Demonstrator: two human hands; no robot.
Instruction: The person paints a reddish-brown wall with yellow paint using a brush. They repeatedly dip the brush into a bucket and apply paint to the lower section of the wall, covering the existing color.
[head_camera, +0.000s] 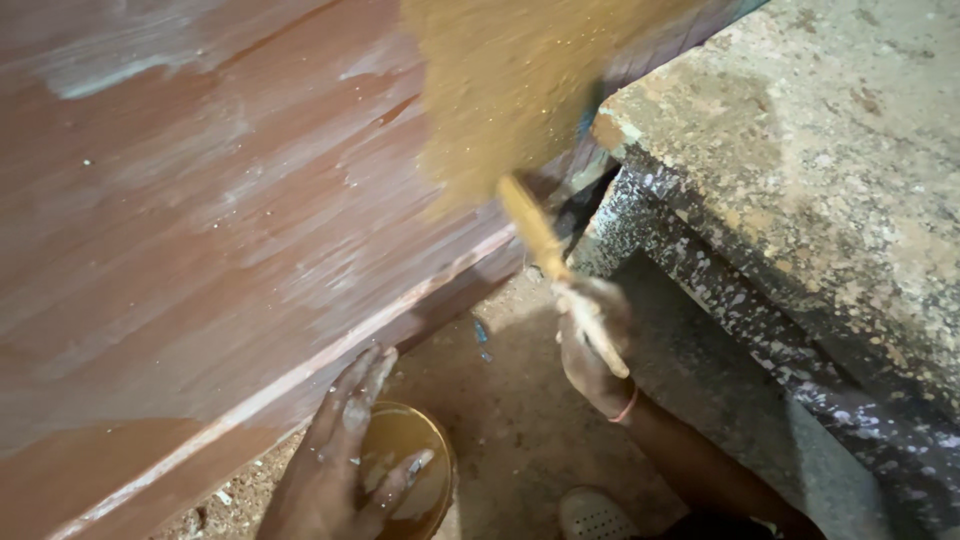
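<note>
My right hand grips the wooden handle of a wide brush, whose tan bristles are blurred against a large reddish-brown wooden panel streaked with pale filler. My left hand, smeared with white paste, rests on the rim of a small round container of brownish liquid on the ground, just below the panel's lower edge. A thin red band circles my right wrist.
A rough concrete slab, speckled with paint, stands at the right on a spattered base. Dirt floor lies between slab and panel. A pale sandal shows at the bottom.
</note>
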